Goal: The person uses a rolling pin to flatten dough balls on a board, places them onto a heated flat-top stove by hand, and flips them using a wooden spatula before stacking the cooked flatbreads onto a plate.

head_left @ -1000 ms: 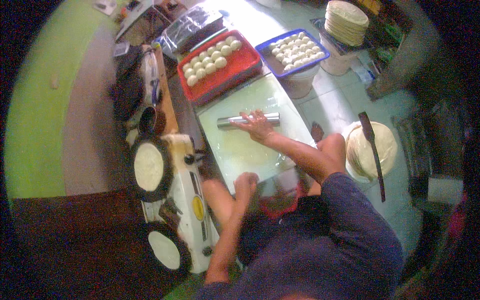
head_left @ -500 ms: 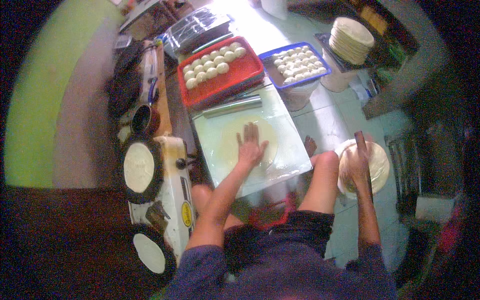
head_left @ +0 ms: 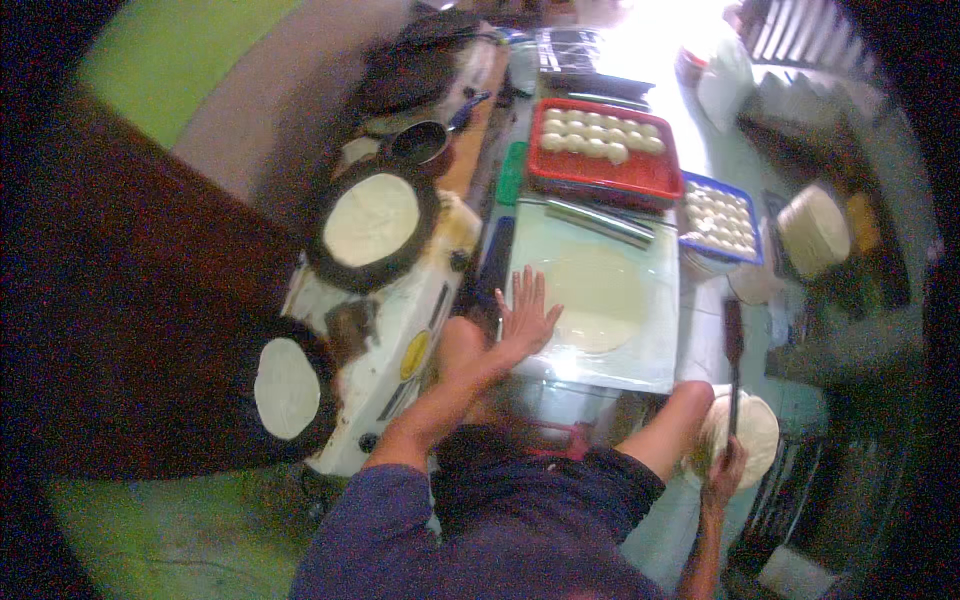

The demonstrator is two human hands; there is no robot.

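Note:
My left hand is open with spread fingers, over the left edge of a thin round dough sheet on a pale, shiny board. In my right hand, low at the right, is the handle of a long spatula, its dark, wide end pointing away from me. Beneath it lies a stack of round flatbreads. On the white stove to my left, one flatbread lies in the far black pan and another flatbread in the near pan.
Behind the board, metal rolling pins lie before a red tray of dough balls. A blue-rimmed tray holds smaller balls. A tall flatbread stack stands far right. A saucepan sits beyond the stove.
The view has turned left, toward the stove. My left hand has moved from the middle of the dough sheet to its left edge. My right hand still holds the spatula.

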